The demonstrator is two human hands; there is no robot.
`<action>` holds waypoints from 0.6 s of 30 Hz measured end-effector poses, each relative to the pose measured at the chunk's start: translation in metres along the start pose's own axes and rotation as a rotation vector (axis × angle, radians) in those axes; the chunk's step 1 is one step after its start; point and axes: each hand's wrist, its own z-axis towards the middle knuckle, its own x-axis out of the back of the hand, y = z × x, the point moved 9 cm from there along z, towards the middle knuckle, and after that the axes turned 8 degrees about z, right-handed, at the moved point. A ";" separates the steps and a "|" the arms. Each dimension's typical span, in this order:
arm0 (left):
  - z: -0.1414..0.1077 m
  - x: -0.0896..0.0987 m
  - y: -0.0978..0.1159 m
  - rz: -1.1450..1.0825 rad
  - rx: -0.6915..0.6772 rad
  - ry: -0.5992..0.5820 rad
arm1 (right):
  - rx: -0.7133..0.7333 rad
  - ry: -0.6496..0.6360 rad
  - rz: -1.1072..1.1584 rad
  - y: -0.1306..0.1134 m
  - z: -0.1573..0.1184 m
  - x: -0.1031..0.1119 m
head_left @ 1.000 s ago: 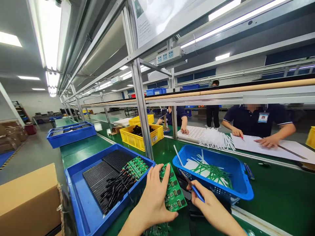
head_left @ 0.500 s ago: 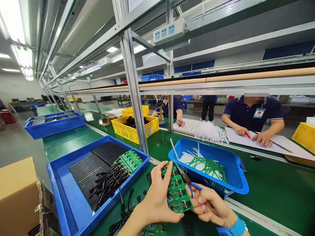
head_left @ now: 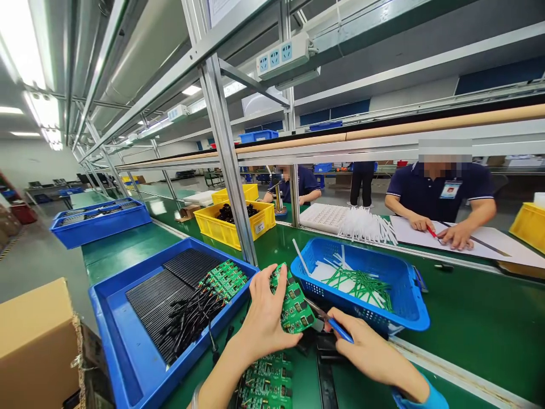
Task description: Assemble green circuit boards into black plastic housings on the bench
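Observation:
My left hand (head_left: 264,312) grips a green circuit board panel (head_left: 298,307) by its edges, thumb below and fingers above. The panel is tilted, with small dark digit displays along it. In my right hand (head_left: 361,343) is a pair of blue-handled pliers (head_left: 338,328). Their metal jaws point left at the panel's right edge; whether they touch it I cannot tell. Below my hands, more green circuit boards (head_left: 268,383) lie on the green bench, beside a black strip-like piece (head_left: 327,378).
A blue tray (head_left: 114,335) at left holds black ribbed pieces, cables and boards. The blue basket (head_left: 409,307) at right contains green and white strips. Behind stand a yellow bin (head_left: 213,227) and a metal post (head_left: 225,153). Across the bench, a co-worker's hands (head_left: 457,234) work on a white sheet.
My left hand has moved slightly left and up with the panel. The right hand has turned and its pliers now show more plainly at the panel's edge. The view has shifted a little.

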 end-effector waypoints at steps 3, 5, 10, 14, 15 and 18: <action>-0.003 -0.004 0.001 -0.088 0.022 -0.037 | -0.037 -0.072 0.200 0.009 0.000 -0.009; -0.005 -0.004 0.001 -0.203 0.056 -0.047 | -0.178 -0.254 0.598 0.022 0.001 -0.029; 0.010 0.024 -0.030 -0.097 0.122 -0.067 | -0.212 -0.047 1.690 0.030 0.022 -0.016; 0.022 0.029 -0.118 0.395 0.325 -0.451 | -0.282 0.249 1.936 0.041 0.021 0.003; 0.023 0.026 -0.140 0.419 0.373 -0.529 | -0.287 0.249 1.943 0.039 0.019 0.004; 0.018 0.004 -0.188 0.433 0.467 -0.676 | -0.266 0.226 1.933 0.030 0.014 0.006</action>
